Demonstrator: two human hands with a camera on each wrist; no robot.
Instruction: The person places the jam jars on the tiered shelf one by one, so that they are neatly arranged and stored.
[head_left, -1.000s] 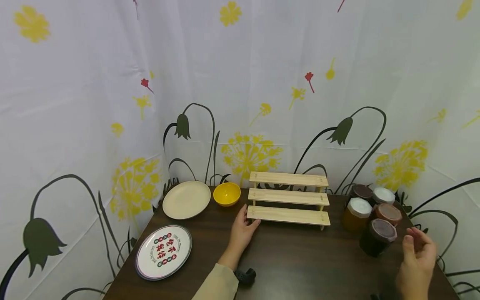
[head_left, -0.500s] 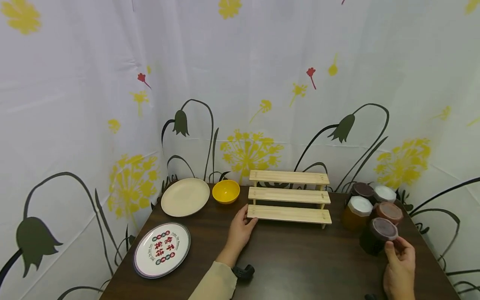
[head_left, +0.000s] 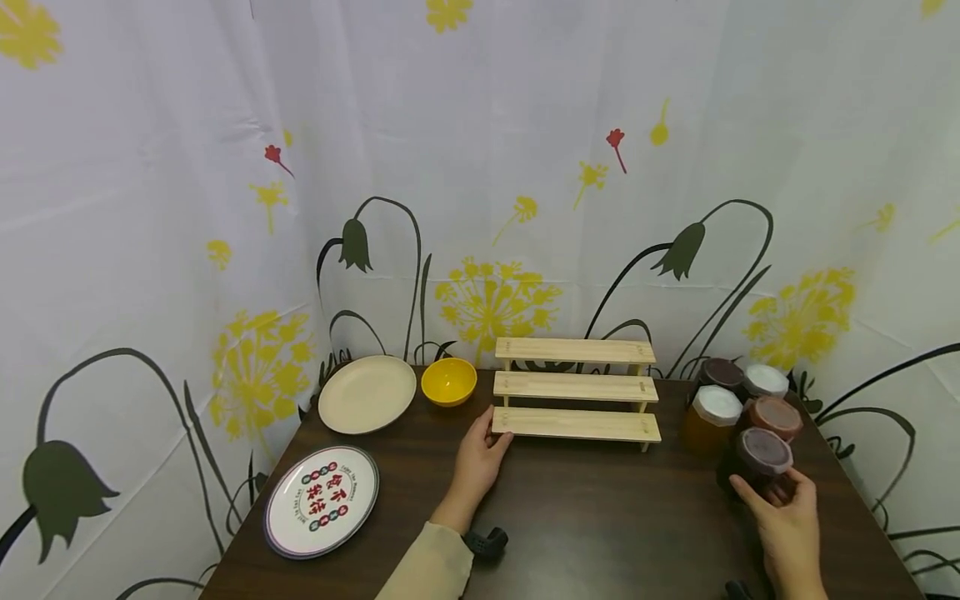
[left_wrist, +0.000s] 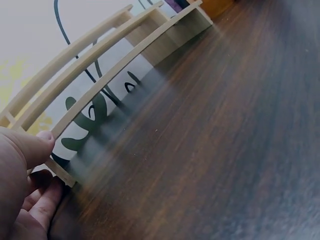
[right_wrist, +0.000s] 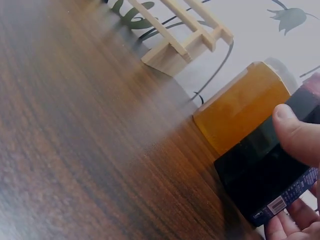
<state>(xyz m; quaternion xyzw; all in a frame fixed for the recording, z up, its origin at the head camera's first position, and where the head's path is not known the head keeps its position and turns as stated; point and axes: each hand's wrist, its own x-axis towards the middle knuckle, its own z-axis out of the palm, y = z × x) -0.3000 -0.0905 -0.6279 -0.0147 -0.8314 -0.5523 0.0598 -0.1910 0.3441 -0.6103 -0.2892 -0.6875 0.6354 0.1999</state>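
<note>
Holding dark jar (right_wrist: 265, 155): your right grip (head_left: 787, 521), curled round it.
Pinching wooden rack (head_left: 574, 386): your left grip (head_left: 477, 458), closed on its left end.

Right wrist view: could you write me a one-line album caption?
The right hand grips a dark jar beside an amber jar, with a tiered wooden rack beyond.

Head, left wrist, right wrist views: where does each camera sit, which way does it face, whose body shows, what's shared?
Head: on the head, facing forward and down at table and wooden rack; shows left grip, left sleeve, right grip.
Left wrist: on that wrist, looking along the wooden rack; left grip shows, cropped.
Right wrist: on that wrist, looking across the table at dark jar and amber jar; right grip shows, cropped.
Shared: head and right wrist both show those jars.
</note>
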